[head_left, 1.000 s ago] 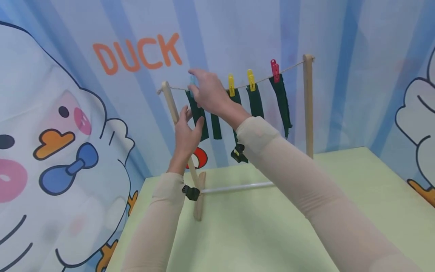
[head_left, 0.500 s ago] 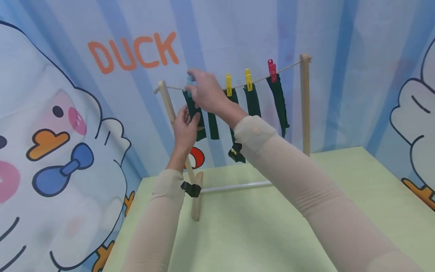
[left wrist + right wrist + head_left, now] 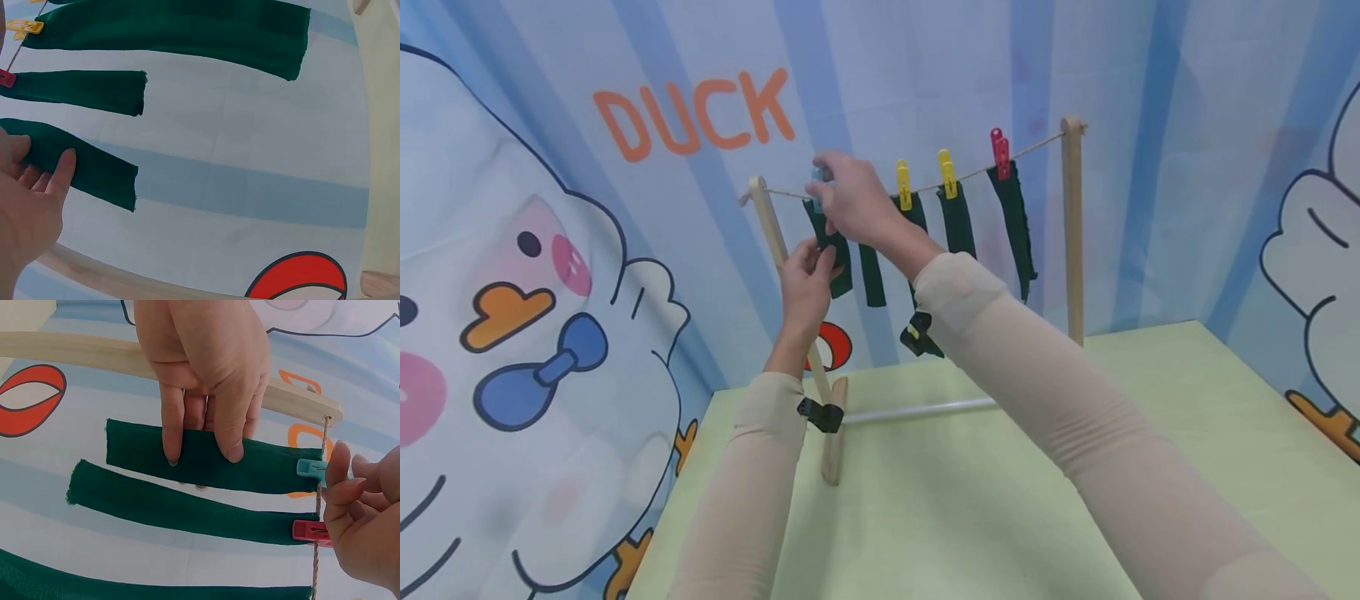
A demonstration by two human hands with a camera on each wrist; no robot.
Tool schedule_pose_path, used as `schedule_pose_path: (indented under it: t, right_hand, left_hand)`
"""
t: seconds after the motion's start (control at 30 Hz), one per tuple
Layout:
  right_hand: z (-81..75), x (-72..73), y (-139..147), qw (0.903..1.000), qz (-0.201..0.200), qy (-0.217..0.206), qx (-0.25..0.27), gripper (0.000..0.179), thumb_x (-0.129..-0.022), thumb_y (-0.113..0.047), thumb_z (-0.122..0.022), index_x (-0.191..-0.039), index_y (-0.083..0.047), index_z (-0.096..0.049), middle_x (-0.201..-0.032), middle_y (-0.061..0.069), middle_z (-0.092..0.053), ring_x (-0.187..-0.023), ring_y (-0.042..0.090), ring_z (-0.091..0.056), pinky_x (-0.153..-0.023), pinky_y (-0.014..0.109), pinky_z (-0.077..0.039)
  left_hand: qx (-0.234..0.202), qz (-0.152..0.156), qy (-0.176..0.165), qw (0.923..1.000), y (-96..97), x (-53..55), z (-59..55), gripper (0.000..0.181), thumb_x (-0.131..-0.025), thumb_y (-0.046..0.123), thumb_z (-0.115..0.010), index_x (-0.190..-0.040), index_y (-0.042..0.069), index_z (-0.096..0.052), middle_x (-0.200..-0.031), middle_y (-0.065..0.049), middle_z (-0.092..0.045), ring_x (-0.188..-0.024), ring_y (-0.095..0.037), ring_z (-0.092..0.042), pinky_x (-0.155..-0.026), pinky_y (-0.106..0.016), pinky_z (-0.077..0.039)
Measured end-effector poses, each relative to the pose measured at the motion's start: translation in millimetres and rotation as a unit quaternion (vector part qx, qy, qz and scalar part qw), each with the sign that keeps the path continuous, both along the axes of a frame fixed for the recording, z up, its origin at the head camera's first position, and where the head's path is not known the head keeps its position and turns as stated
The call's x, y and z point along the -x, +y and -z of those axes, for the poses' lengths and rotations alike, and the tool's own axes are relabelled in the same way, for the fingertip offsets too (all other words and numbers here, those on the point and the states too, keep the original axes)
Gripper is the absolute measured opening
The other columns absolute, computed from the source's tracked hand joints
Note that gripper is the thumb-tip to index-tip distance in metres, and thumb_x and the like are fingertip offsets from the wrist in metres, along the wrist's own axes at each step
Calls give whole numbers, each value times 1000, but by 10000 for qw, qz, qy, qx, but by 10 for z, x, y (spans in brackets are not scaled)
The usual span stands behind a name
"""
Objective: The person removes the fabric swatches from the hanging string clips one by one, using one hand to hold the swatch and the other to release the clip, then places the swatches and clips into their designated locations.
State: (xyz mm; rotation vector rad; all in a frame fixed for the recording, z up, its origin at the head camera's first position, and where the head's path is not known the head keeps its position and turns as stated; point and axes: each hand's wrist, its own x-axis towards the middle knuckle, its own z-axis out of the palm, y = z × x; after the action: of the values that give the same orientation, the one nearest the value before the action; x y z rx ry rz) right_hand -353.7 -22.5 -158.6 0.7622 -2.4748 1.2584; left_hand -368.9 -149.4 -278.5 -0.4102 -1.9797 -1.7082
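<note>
A dark green cloth strip point(image 3: 841, 282) hangs from a string, topped by a light blue clothespin point(image 3: 307, 469). My left hand point(image 3: 805, 290) holds this strip partway down, its thumb in front and several fingers behind the fabric. Up at the string, my right hand point(image 3: 859, 198) pinches the clothespin's handle end; the pin's jaws still sit over the strip's top edge. Just beside it, a second green strip point(image 3: 187, 503) hangs from a red clothespin point(image 3: 306, 530), which my right hand covers in the head view.
More green strips hang to the right under yellow clothespins point(image 3: 904, 187) and another red one point(image 3: 1002, 158). The string point(image 3: 1045, 148) runs between two wooden posts point(image 3: 1073, 242), joined low down by a white rod point(image 3: 925, 411). The rack stands on a pale green table point(image 3: 970, 508) before a printed curtain.
My left hand's thumb and fingers have closed on the strip, and its lower end has risen slightly. My right hand stays at the light blue clothespin.
</note>
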Motion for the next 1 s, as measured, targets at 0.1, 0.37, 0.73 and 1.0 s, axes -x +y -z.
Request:
schedule_pose_path:
  t: [0.1,0.37,0.73,1.0]
  right_hand:
    - [-7,5,3,10000,1,-25,-6,50,-107,-22,-48,-154,-8,-36,-149,12,-47,-76,27,-67,-67,27,-52]
    - [-18,13,-10,10000,4,-50,49,47,-107,-21,-48,-151,-8,-39,-144,11,-49,-75,27,-66,-67,27,-51]
    - [-42,18,122,9980,285,252,499,37,-105,-17,-52,-140,-5,-51,-130,9,-59,-65,21,-62,-62,27,-52]
    - [-22,-1,180,9921,567,629,927,24,-103,-18,-58,-120,-3,-65,-112,9,-69,-64,21,-60,-60,27,-52]
  left_hand:
    - [73,-56,-16,10000,-9,-8,-9,29,-105,21,-54,-127,3,-62,-123,-11,-66,-115,-20,-63,-96,-31,-53]
    - [95,-170,-115,9997,-22,-25,-8,28,-105,23,-54,-123,4,-64,-120,-10,-65,-112,-19,-63,-94,-29,-53]
    - [-60,124,64,9999,146,48,-55,27,-105,21,-54,-122,3,-65,-117,-11,-68,-109,-20,-65,-93,-29,-54]
    - [-55,196,115,9997,191,36,-58,27,-105,21,-54,-122,3,-65,-116,-11,-68,-108,-20,-66,-93,-30,-54]
